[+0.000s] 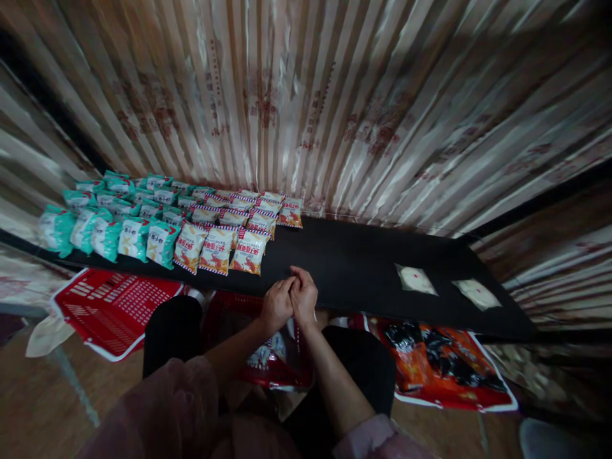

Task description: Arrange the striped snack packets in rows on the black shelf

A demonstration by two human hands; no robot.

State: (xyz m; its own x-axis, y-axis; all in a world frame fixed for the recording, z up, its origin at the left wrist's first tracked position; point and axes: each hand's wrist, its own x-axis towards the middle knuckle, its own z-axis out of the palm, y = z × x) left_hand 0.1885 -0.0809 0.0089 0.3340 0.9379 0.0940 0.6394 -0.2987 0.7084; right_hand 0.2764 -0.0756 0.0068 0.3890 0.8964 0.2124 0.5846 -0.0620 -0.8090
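Before the front edge of a black shelf [354, 255], my left hand [277, 306] and my right hand [304, 297] are pressed together. Both are closed, fingers curled against each other, and whatever lies between them, if anything, is hidden. Just beyond them, at the left, orange-and-white snack packets [248, 250] stand in rows. Farther left are rows of teal-and-white packets [134, 239]. Two clear packets with pale round contents, one nearer [417, 280] and one farther right [478, 294], lie flat on the shelf.
Below the shelf, a red basket [115, 303] is at the left and another [215, 319] between my knees holds packets. A third basket [502, 400] at the right holds orange and black packages. Striped plastic sheeting [287, 95] hangs behind the shelf.
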